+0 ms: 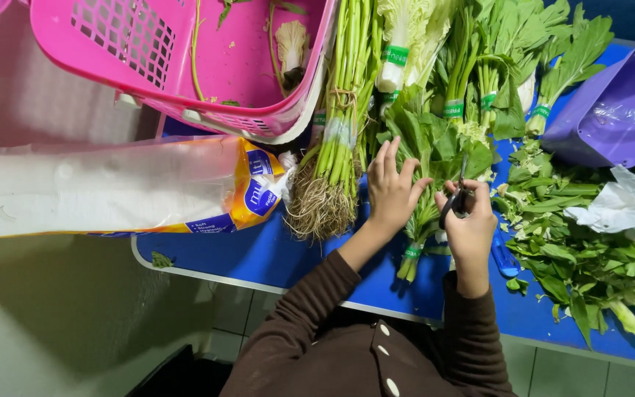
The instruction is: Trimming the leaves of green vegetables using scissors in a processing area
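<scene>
I see my left hand [392, 190] lying flat on a bundle of leafy greens [428, 158], fingers spread a little and pressing the leaves down onto the blue table [259, 257]. My right hand [470, 220] sits just beside it, closed around the dark handles of a pair of scissors [456, 200]; the blades point up into the leaves, and I cannot tell whether they are apart or together. The bundle lies in the middle of the table, straight in front of me, stalks toward me, with a green band [412, 252] round the stalks near the cut ends.

To the left of that bundle lies a bunch of long green stems with a tangle of pale roots [323, 206] at the near end, just beside my left hand. Further back more banded bundles [479, 81] lie side by side, stalks toward me. On the right a heap of loose trimmed leaves [589, 257] covers the table, with a crumpled white plastic bag [622, 206] on top of it. Behind the heap a purple tub [615, 110] stands tilted on its side.

At the far left a pink basket [185, 66] holds a few scraps of stem and a pale stump. In front of it a long clear plastic pack with an orange and blue end [112, 187] lies across the table edge. Both my sleeves are dark brown.
</scene>
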